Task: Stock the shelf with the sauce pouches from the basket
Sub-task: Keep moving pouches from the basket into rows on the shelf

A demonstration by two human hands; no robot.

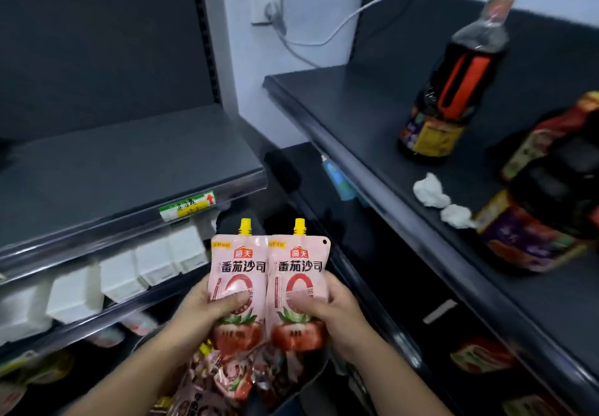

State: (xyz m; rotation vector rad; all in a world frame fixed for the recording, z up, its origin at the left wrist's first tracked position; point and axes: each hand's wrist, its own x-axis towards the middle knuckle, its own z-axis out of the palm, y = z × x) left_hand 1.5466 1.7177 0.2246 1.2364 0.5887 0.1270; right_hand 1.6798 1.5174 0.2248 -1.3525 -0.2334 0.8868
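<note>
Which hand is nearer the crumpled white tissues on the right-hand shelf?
The right hand. It holds a sauce pouch below and left of the tissues, which lie on the shelf. The left hand, holding the other pouch, is farther left.

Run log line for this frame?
phase: carry | left hand: holds left pouch | right hand: holds right pouch | pouches: upright, side by side | basket: more pouches

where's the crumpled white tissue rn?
Head view, right side: the crumpled white tissue lies near the front edge of the right-hand shelf, between the tall dark sauce bottle and the bottles lying at the far right.
</note>
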